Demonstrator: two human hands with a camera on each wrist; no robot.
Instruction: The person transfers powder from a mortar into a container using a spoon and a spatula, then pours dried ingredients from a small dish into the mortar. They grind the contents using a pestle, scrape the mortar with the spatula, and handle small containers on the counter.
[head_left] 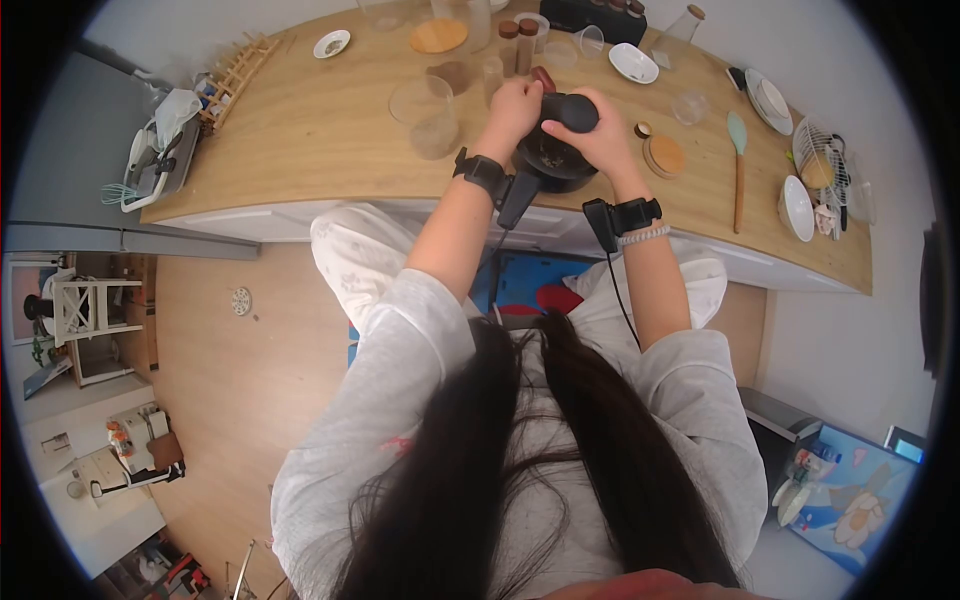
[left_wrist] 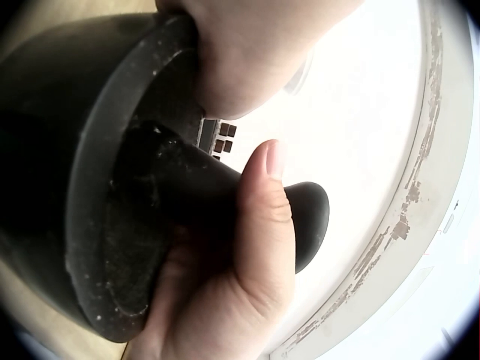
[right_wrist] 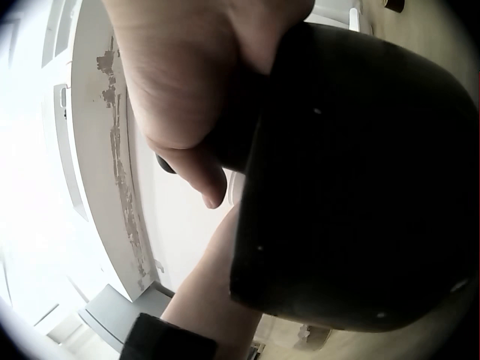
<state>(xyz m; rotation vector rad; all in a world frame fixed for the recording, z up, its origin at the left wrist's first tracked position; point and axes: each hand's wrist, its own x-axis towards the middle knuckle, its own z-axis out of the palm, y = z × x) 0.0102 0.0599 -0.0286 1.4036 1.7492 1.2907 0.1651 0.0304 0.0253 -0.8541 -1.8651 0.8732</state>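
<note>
Right grip point(head_left: 597, 135) wrapped round black pestle point(head_left: 572, 113), left grip point(head_left: 516, 110) grasping mortar point(head_left: 556, 182) at rim, forearms point(head_left: 447, 230) stretched forward

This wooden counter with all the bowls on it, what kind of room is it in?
It's probably a kitchen in someone's home. You can see the long wooden counter, white bowls and a spatula with a pale green head.

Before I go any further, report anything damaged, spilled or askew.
In both wrist views, a pale edge strip has ragged brown patches, which look odd, like chipped or peeling finish. Pale specks also dot the black mortar; I can't tell residue from wear. No spill stands out.
</note>
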